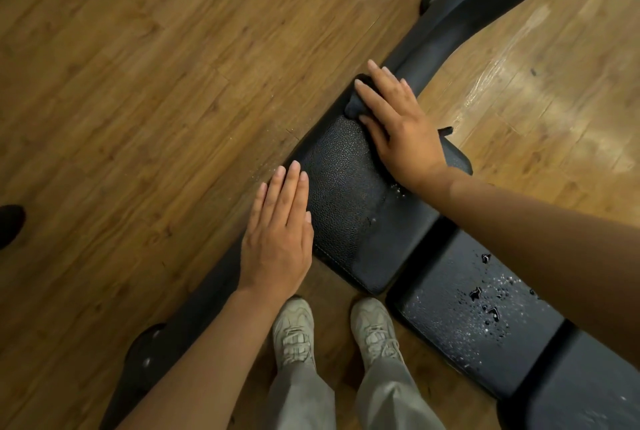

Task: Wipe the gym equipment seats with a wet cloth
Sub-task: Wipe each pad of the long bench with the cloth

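Black cloth (356,102) lies bunched at the bench's (346,194) far narrow end under the flat, straight fingers (375,83) of the right hand (398,124), so the unwiped pad stretches back toward the person; the left hand (280,232), open and empty, rests at the near-left edge.

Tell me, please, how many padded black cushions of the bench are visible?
3: black textured seat pad under both hands, droplet-covered middle pad, a third pad at bottom right, partly cut off.
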`<state>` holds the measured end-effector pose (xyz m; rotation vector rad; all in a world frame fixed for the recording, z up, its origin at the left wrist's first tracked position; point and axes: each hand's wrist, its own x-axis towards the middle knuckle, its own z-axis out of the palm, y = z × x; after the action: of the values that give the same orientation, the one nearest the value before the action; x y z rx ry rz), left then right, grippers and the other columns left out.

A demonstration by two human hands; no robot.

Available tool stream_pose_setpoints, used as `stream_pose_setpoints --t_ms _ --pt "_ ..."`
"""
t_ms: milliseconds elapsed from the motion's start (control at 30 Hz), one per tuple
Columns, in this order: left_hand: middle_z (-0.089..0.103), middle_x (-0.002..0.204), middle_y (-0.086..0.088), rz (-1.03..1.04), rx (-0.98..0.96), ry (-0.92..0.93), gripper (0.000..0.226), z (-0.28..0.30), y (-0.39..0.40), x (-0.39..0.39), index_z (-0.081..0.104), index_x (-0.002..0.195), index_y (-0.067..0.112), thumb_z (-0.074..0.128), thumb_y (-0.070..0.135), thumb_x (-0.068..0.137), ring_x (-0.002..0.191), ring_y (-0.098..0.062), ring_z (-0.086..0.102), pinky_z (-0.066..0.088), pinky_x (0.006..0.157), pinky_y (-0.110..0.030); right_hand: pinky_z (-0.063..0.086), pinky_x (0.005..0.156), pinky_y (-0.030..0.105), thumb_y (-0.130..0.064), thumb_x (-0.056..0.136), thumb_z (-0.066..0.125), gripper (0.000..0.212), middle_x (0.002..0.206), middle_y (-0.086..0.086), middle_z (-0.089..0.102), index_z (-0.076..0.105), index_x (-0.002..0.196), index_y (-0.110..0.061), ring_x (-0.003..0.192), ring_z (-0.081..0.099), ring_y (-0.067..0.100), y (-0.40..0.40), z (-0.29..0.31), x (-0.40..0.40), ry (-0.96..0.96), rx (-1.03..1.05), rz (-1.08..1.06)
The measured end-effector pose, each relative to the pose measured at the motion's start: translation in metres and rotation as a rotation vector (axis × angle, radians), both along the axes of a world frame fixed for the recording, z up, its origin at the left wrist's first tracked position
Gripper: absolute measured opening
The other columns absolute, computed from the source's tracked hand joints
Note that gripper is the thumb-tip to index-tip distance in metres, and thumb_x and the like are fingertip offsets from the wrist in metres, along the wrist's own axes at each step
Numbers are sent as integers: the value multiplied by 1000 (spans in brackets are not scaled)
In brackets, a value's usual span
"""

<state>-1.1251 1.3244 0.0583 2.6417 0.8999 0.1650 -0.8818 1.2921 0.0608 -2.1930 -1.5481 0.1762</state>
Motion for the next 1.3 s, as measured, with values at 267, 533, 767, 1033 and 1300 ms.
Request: stream_pose_setpoints --t_ms 267,533,767,1033,1300 --pt "30 159 -15 -84 80 33 52 -1 5 -5 35 151 1 29 27 106 148 -29 26 21 121 -44 23 123 44 -19 105 49 42 156 14 39 50 145 -7 147 32 31 -69 1 -66 13 -23 296" --pt "33 158 -15 -125 101 23 49 -3 -1 -3 36 150 1 31 20 105 147 -29 30 19 121 -46 22 122 45 -18 105 44 43 156 22 35 47 146 -3 145 34 36 -47 -4 9 -42 -61 148" --pt "31 158 -17 -111 73 42 49 3 -4 0 34 150 -1 27 19 105 148 -30 27 19 122 -45 12 124 39 -14 104 46 45 159 19 31 44 148 -5 148 28 34 -56 -4 -19 65 -2 -171" --pt "28 157 -27 -79 69 49 53 6 -15 10 37 148 -2 32 27 105 147 -39 24 23 120 -51 21 123 44 -24 106 47 44 158 14 34 46 148 -12 148 29 31 -107 3 -31 -27 -85 389" --pt "25 158 -25 -76 66 30 52 2 -16 7 34 150 0 31 27 106 149 -38 21 17 122 -49 18 123 42 -22 105 42 48 159 21 30 41 149 -4 146 32 34 -59 0 23 62 -66 -187"
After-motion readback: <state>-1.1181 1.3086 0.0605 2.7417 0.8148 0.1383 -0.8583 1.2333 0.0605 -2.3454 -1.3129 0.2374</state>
